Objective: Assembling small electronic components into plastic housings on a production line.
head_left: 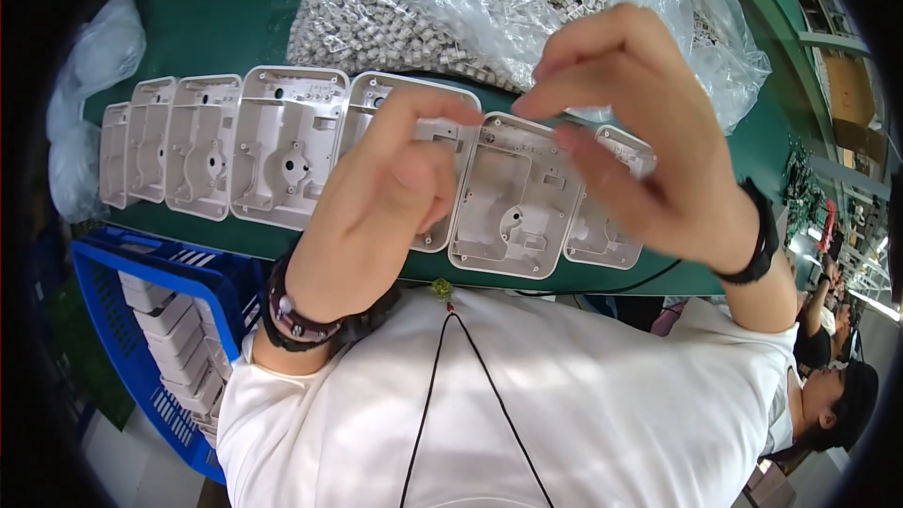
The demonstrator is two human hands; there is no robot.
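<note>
A row of off-white plastic housings (287,146), open side up, runs across the table. My left hand (386,193) is over the middle housings, its index finger stretched toward the upper corner of one housing (513,190). The other left fingers are curled in, hiding whatever they may hold. Above that housing's right side hovers my right hand (649,122), smeared by motion, its fingers bent and apart from the thumb. Nothing shows between them. Partly behind the right hand lies the last housing (602,226) at the right end.
Clear plastic bags with many small whitish parts (395,23) lie behind the row on the green table (216,9). A blue crate (226,287) with stacked housings stands at the lower left. Clear plastic wrap (80,122) lies far left. Another person (837,404) is at the right.
</note>
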